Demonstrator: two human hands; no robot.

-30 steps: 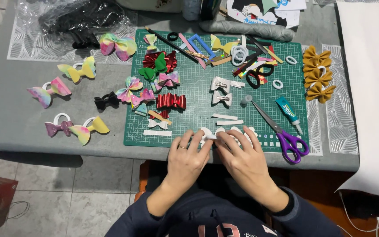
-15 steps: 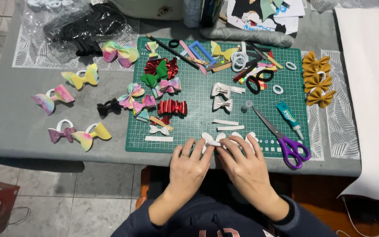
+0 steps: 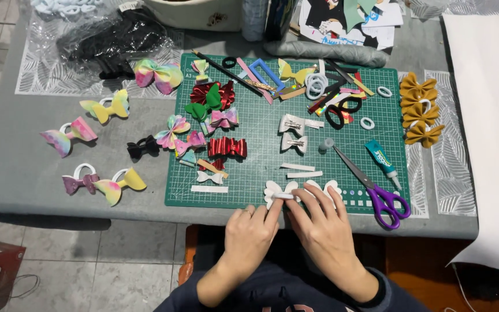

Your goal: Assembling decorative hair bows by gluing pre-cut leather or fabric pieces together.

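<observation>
Head view: I'm seeing both hands working at the near edge of the green cutting mat (image 3: 261, 138); left hand (image 3: 249, 234) and right hand (image 3: 324, 228) are lying side by side, palms down, fingertips converging on a white bow piece (image 3: 301, 189); that piece is lying flat on the mat's near edge, scalloped lobes sticking out left and right of the fingers; left fingers are pinching or pressing a small white strip (image 3: 283, 196) across the bow's middle; right fingers are spread lightly over the right half, pressing it down; I cannot tell whether the strip is wrapped round or just lying on top.

Purple-handled scissors (image 3: 371, 185) are lying just right of the right hand, blades pointing up-left, closed; a teal glue tube (image 3: 381, 158) is sitting beside them; two loose white strips (image 3: 298, 170) are lying just beyond the bow; two white bows with clips (image 3: 291, 133) are further up the mat; a red metallic bow (image 3: 226, 147) is sitting left of centre; mustard bows (image 3: 420, 110) are stacked off the mat's right edge; pastel bows on rings (image 3: 96, 182) are spread on the grey table (image 3: 18, 167) to the left, well apart from the hands.
</observation>
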